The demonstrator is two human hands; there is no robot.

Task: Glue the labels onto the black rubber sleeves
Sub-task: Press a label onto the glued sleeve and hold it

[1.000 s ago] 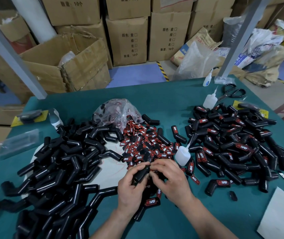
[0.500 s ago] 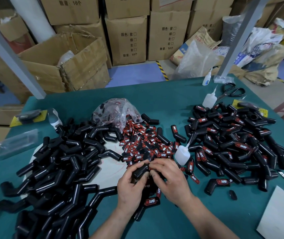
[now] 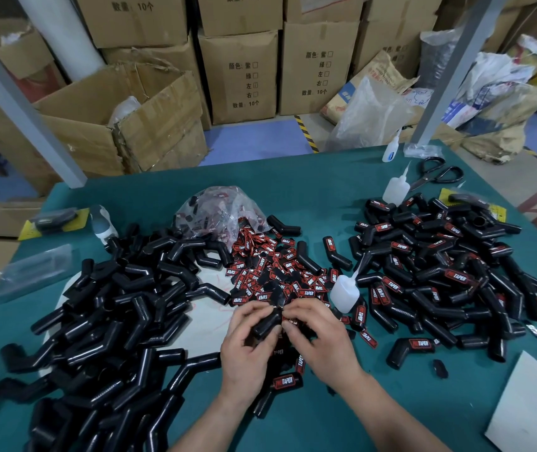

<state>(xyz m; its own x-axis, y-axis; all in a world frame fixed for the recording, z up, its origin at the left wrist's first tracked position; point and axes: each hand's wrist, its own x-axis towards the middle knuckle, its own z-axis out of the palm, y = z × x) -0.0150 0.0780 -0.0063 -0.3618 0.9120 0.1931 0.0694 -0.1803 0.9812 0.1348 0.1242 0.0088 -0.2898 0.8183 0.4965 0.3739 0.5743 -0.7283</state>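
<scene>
Bench (image 3: 309, 190), left to right: unlabelled sleeves (image 3: 114, 305) heaped toward the left edge. Left hand (image 3: 247, 347) grips one sleeve (image 3: 267, 324) near the front edge. Right hand (image 3: 319, 340) pinches a label (image 3: 289, 321) against it. Glue bottle (image 3: 342, 293) stands just beside. Labelled sleeves (image 3: 450, 275) fill the right side. Step, as judged: pressing the label home. Next calls for a firm, square hold before the sleeve is set aside.

Black rubber sleeves (image 3: 123, 305) and red-and-black labels (image 3: 260, 265) with white lettering cover a teal surface (image 3: 309, 194), beside a translucent white glue bottle (image 3: 344, 293) and brown cardboard boxes (image 3: 237, 76).
</scene>
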